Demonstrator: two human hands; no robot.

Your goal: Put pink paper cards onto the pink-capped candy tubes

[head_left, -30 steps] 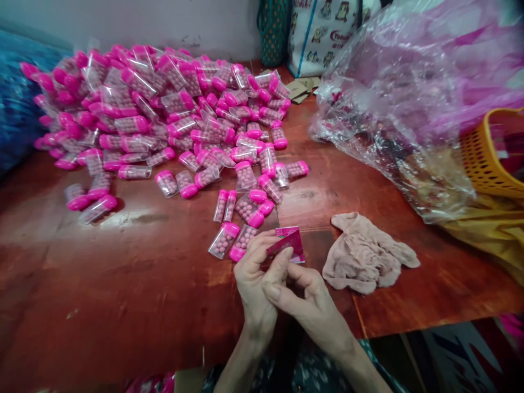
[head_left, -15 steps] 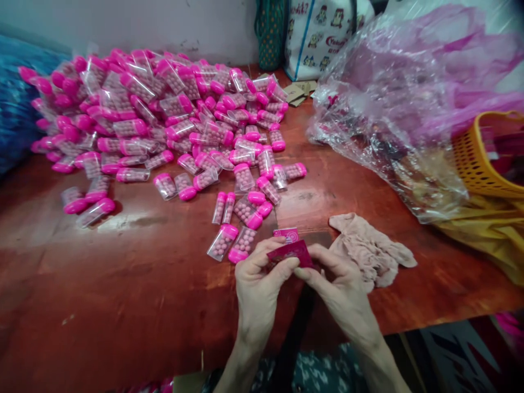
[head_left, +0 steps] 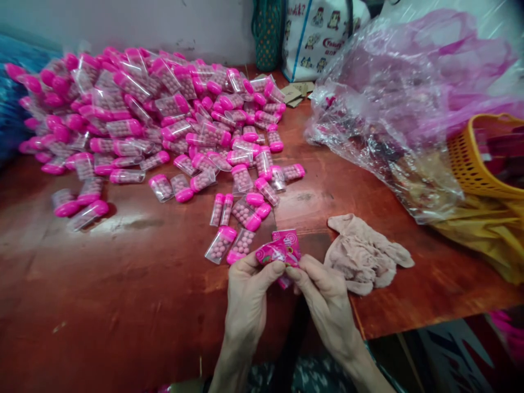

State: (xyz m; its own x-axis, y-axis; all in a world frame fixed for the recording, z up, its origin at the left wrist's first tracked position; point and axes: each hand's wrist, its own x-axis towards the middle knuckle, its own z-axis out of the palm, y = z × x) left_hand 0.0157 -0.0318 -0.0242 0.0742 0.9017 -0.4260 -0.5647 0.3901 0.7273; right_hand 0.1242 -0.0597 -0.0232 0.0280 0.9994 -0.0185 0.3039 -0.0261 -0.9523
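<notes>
Near the table's front edge, my left hand (head_left: 250, 289) pinches the left side of a small pink printed packet (head_left: 272, 252) between thumb and fingers. My right hand (head_left: 325, 295) is closed on the packet's right side, its thumb tip beside the left one. Behind and under the packet, more pink printed wrapping (head_left: 291, 240) shows; whether it is the same piece I cannot tell. Just beyond my left hand lie clear containers of pink balls with bright pink caps (head_left: 220, 244). A crumpled beige cloth (head_left: 366, 256) rests right of my right hand.
A large heap of pink-capped containers (head_left: 135, 103) covers the back left of the reddish-brown table (head_left: 123, 305). Clear and pink plastic bags (head_left: 380, 98) and a yellow basket (head_left: 475, 164) stand right. A white printed bag (head_left: 313, 41) and brown cards (head_left: 295, 93) are at the back.
The dark red face of the packet has turned away, and its bright pink printed side now shows. My hands have shifted slightly left and down.
</notes>
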